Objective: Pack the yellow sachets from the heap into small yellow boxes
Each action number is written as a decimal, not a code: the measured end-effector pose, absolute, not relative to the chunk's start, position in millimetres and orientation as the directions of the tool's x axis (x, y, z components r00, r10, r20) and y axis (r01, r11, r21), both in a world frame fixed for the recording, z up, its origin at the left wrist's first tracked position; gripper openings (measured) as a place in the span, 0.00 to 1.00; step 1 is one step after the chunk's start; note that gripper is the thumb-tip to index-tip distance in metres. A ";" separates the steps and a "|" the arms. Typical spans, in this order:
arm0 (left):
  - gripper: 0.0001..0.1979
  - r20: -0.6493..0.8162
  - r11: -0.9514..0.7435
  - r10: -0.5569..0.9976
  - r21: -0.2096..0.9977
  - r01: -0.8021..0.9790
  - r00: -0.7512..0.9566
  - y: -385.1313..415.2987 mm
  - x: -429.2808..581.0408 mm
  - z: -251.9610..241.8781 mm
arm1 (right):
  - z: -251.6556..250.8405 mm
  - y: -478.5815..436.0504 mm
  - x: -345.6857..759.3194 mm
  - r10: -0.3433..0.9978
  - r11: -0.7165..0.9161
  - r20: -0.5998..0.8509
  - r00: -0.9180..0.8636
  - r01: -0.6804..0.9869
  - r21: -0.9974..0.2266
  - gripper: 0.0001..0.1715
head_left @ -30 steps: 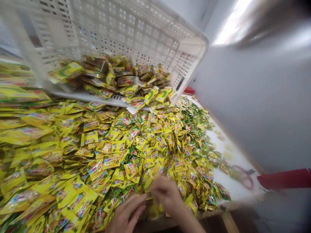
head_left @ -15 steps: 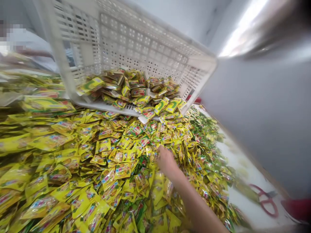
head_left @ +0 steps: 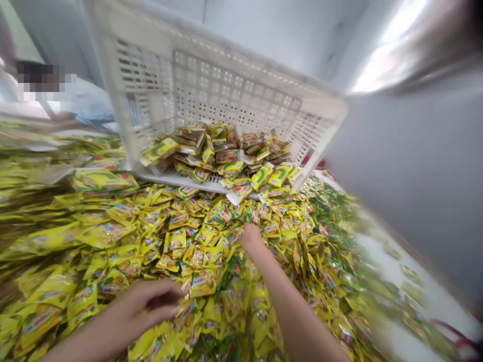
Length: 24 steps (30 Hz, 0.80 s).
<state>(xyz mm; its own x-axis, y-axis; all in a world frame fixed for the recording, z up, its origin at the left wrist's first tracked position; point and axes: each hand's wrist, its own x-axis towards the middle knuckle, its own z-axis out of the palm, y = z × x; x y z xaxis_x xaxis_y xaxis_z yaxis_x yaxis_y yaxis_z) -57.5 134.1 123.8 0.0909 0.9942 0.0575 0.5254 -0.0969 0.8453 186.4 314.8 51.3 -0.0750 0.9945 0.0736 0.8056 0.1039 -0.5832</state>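
Observation:
My left hand [head_left: 153,304] hangs low over a thick heap of small yellow sachets [head_left: 204,282]. Its fingers curve, the thumb stands apart from them, and nothing shows between. Farther forward, my right hand [head_left: 252,237] reaches into the heap near the crate, its fingers hidden behind the hand, so any grip is not visible. Green sachets [head_left: 236,266] lie mixed in between the two hands. Beyond them, a white perforated plastic crate [head_left: 226,60] lies tipped with its opening toward me. Small yellow-green cardboard boxes [head_left: 230,156] are piled inside it, some at its lower rim.
Left of the crate, flat yellow boxes [head_left: 101,181] rest on the sachets. Scissors with red handles [head_left: 449,332] lie blurred at the lower right on the white tabletop [head_left: 381,236]. A grey wall [head_left: 422,176] borders the right side. Another person [head_left: 88,103] is at the far left.
My left hand has entered from the lower left. My right hand has moved farther forward over the sachets, toward the crate. The camera view has shifted slightly; the crate looks unmoved.

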 end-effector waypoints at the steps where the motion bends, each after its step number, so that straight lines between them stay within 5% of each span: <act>1: 0.07 -0.001 -0.143 0.971 0.801 0.581 0.240 161.9 -52.3 133.9 | 52.8 312.0 186.3 0.992 0.121 0.095 -0.081 0.806 -0.579 0.08; 7: 0.21 0.389 -0.205 0.916 0.662 0.720 -0.097 319.9 -27.4 198.7 | 57.2 280.5 190.5 0.947 0.307 0.262 -0.188 0.773 -0.555 0.12; 10: 0.23 0.472 -0.123 0.835 0.661 0.740 -0.284 362.1 -31.3 215.3 | 50.9 268.7 195.2 0.914 0.400 0.315 -0.256 0.703 -0.588 0.14; 15: 0.27 0.366 0.033 0.833 0.717 0.696 -0.416 375.7 -33.4 205.0 | 38.4 260.8 202.3 0.893 0.448 0.312 -0.325 0.574 -0.685 0.14; 19: 0.45 0.269 0.051 0.888 0.749 0.661 -0.374 326.8 -32.7 176.9 | 43.0 247.8 217.3 0.918 0.390 0.302 -0.256 0.448 -0.805 0.05; 21: 0.41 0.184 0.062 0.932 0.770 0.635 -0.313 283.8 -31.7 157.8 | 55.1 238.6 228.4 0.949 0.310 0.275 -0.152 0.320 -0.895 0.03; 24: 0.25 0.038 0.085 0.979 0.815 0.573 -0.199 214.6 -22.8 126.9 | 79.4 224.4 240.4 0.980 0.190 0.192 0.047 0.060 -0.980 0.13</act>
<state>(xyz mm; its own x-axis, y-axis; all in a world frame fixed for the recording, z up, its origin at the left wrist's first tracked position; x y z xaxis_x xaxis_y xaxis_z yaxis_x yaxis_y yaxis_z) -22.8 214.6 126.9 -0.1991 0.9793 0.0376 0.5731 0.0852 0.8150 240.4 224.4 79.4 0.0473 0.9802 0.1925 0.0603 0.1896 -0.9800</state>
